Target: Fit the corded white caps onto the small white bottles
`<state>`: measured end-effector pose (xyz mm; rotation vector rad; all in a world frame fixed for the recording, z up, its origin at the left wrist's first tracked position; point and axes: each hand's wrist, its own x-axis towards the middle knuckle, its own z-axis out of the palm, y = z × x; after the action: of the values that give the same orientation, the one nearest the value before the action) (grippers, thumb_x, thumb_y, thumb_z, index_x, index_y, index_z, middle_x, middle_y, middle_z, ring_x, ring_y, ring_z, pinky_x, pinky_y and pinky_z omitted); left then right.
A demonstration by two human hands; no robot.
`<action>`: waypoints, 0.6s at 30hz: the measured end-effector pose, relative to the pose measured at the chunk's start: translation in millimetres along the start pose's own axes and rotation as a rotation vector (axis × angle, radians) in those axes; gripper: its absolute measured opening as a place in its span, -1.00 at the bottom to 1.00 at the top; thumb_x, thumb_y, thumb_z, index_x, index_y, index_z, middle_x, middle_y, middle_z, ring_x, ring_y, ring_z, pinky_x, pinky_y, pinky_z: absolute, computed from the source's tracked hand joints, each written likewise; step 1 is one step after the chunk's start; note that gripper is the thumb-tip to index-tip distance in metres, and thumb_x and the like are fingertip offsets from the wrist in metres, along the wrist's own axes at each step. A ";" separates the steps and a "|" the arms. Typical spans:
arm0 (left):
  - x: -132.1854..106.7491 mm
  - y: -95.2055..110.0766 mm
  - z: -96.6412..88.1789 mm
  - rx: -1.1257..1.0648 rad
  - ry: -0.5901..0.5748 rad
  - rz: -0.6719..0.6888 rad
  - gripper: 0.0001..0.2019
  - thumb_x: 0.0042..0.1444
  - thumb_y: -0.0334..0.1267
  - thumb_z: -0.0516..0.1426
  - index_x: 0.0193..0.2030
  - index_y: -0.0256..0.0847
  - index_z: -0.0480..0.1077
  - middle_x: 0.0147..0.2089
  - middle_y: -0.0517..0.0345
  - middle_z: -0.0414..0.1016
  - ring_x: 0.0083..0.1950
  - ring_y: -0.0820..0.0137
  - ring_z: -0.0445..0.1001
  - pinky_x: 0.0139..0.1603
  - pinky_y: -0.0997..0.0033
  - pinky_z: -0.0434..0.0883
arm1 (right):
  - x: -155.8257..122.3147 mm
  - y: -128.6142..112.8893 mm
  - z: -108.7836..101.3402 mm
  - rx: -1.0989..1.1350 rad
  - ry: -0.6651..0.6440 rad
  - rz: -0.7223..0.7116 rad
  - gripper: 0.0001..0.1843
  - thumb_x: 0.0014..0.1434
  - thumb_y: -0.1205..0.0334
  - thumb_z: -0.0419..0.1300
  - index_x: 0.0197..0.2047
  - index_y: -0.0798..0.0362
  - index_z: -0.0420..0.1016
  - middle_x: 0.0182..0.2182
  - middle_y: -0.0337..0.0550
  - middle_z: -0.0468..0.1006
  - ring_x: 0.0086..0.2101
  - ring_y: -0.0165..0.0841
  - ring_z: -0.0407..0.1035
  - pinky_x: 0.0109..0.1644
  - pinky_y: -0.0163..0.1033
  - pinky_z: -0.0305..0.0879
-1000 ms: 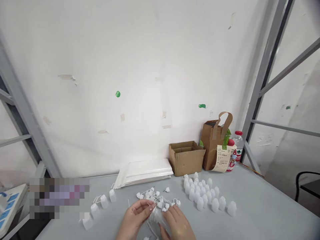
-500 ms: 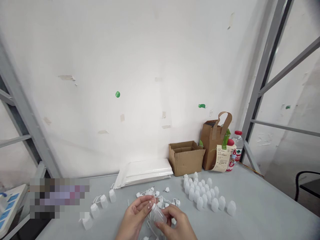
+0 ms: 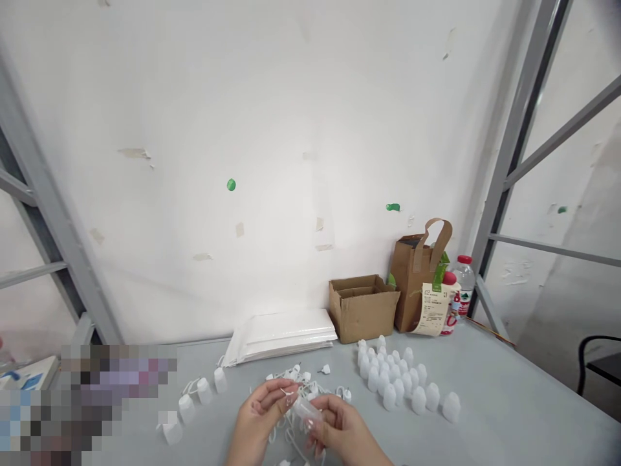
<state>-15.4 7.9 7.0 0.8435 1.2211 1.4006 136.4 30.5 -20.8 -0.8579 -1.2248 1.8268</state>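
Your single head-worn camera looks forward and slightly down: the white wall point(image 3: 291, 116) fills most of the view, the grey table point(image 3: 499, 408) lies low, and your left hand point(image 3: 259, 417) and right hand point(image 3: 342, 430) sit close at the bottom edge.

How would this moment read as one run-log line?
left hand: pinches small cap | right hand: holds clear bottle | white bottles: grouped right
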 end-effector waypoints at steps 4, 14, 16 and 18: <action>-0.9 3.8 0.2 0.027 -0.003 0.012 -0.68 -0.40 -0.12 0.35 -0.45 -0.21 0.51 -0.35 -0.02 0.65 -0.17 0.15 0.53 -0.13 0.29 0.39 | -3.7 -2.3 1.9 -0.038 -0.023 0.060 -0.36 -0.40 -0.35 0.27 -0.57 0.08 0.26 -0.73 -0.27 0.43 -0.72 -0.53 0.21 -0.59 -0.40 0.06; 1.0 1.6 0.9 -0.066 -0.035 -0.012 -0.70 -0.39 -0.18 0.36 -0.44 -0.22 0.50 -0.38 0.01 0.65 -0.20 0.20 0.55 -0.14 0.32 0.39 | -5.0 0.0 4.2 -0.178 0.093 -0.068 -0.34 -0.40 -0.35 0.27 -0.45 0.07 0.31 -0.69 -0.38 0.33 -0.66 -0.51 0.17 -0.55 -0.38 0.15; 0.8 0.0 1.1 -0.082 -0.033 -0.001 -0.69 -0.40 -0.18 0.36 -0.44 -0.21 0.50 -0.39 0.01 0.65 -0.21 0.21 0.54 -0.15 0.33 0.38 | -4.3 2.9 2.2 -0.195 0.089 -0.085 -0.37 -0.39 -0.33 0.28 -0.48 0.06 0.27 -0.69 -0.38 0.33 -0.66 -0.52 0.17 -0.53 -0.37 0.16; 0.5 -1.4 1.3 -0.089 -0.042 0.016 -0.69 -0.40 -0.17 0.36 -0.43 -0.21 0.50 -0.41 0.01 0.65 -0.24 0.23 0.54 -0.17 0.35 0.37 | -4.0 3.9 1.2 -0.179 0.003 -0.023 -0.36 -0.31 -0.42 0.17 -0.55 0.06 0.24 -0.73 -0.36 0.33 -0.70 -0.53 0.16 -0.57 -0.39 0.11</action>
<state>-14.0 8.6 5.9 0.8183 1.1151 1.4323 136.5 25.5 -23.6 -0.9400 -1.4062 1.7162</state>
